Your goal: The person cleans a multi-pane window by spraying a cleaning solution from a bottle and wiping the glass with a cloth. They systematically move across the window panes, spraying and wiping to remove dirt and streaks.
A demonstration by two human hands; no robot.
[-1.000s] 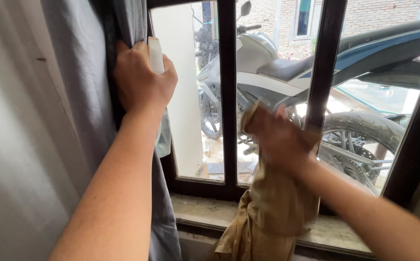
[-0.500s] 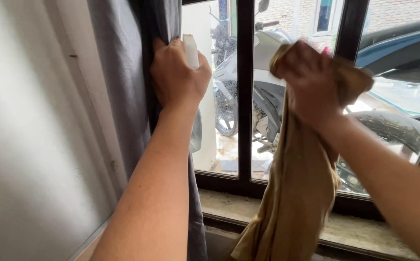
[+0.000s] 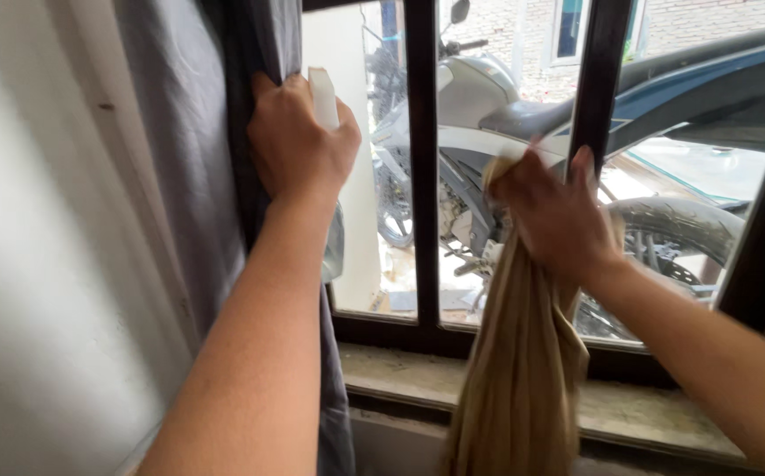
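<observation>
My left hand (image 3: 299, 145) holds a grey curtain (image 3: 180, 132) back against the left side of the window and also grips a clear spray bottle; its white top (image 3: 323, 97) sticks up above my fingers and its body (image 3: 334, 247) hangs below my wrist. My right hand (image 3: 554, 211) clutches a tan cloth (image 3: 519, 370) and presses it to the glass pane (image 3: 497, 176) beside a dark window bar (image 3: 594, 79). The rest of the cloth hangs down past the sill.
A dark-framed window with a vertical bar (image 3: 422, 167) stands ahead above a dusty stone sill (image 3: 400, 375). A motorcycle (image 3: 488, 97) is parked outside. A pale wall (image 3: 39, 291) fills the left.
My right hand with the cloth went up the glass, then came back down to mid-pane. My left hand kept its hold on the curtain and bottle.
</observation>
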